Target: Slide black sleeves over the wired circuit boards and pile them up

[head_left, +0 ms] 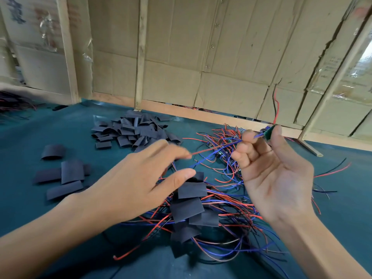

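Note:
My right hand point(273, 168) is raised palm-up and pinches a small green circuit board point(268, 132) between thumb and fingertips. Red and blue wires point(209, 156) run from the board leftward to my left hand point(141, 180), whose fingers are spread with the wire ends at its fingertips. Below my hands lies a pile of sleeved boards point(191, 210) in black sleeves with red and blue wires trailing out. A heap of loose black sleeves point(132, 130) sits further back on the table. A tangle of bare wired boards point(223, 146) lies behind my right hand.
The table has a teal cover point(40, 137). A few flat black sleeves point(66, 174) lie to the left. Cardboard panels on a wooden frame point(181, 57) wall off the back. More wires point(14, 103) lie at the far left edge.

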